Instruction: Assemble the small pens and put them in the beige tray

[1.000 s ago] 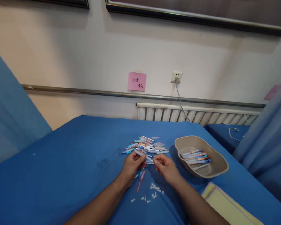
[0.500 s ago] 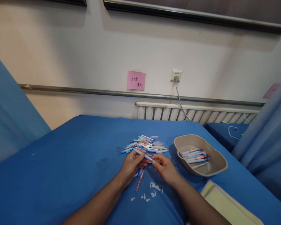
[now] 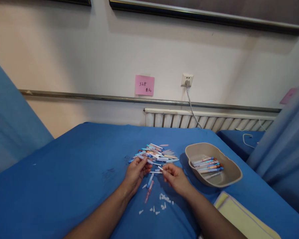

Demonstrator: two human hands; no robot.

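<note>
My left hand (image 3: 135, 173) is closed on a pale lavender pen (image 3: 149, 161), from which a thin white end points right. Opposite it, my right hand (image 3: 176, 181) pinches a small white piece (image 3: 160, 168), likely a pen tip or cap, held a little apart from the pen. Just beyond both hands lies a pile of assorted pens (image 3: 155, 151). Between my wrists a blue pen part (image 3: 150, 181) and a pink pen part (image 3: 149, 192) rest on the blue cloth. Nearer to me are several small white cone-shaped pieces (image 3: 164, 198).
To the right stands a beige basin (image 3: 230, 171) with several pens (image 3: 208, 165) in it. A folded yellow cloth (image 3: 241, 215) lies at the front right. Blue cloth covers the table (image 3: 64, 172). Behind it are a radiator (image 3: 174, 118) and a plugged socket (image 3: 187, 80).
My hands have moved apart. The pen went slightly left with my left hand, and a white piece now shows in my right fingers, separated from it.
</note>
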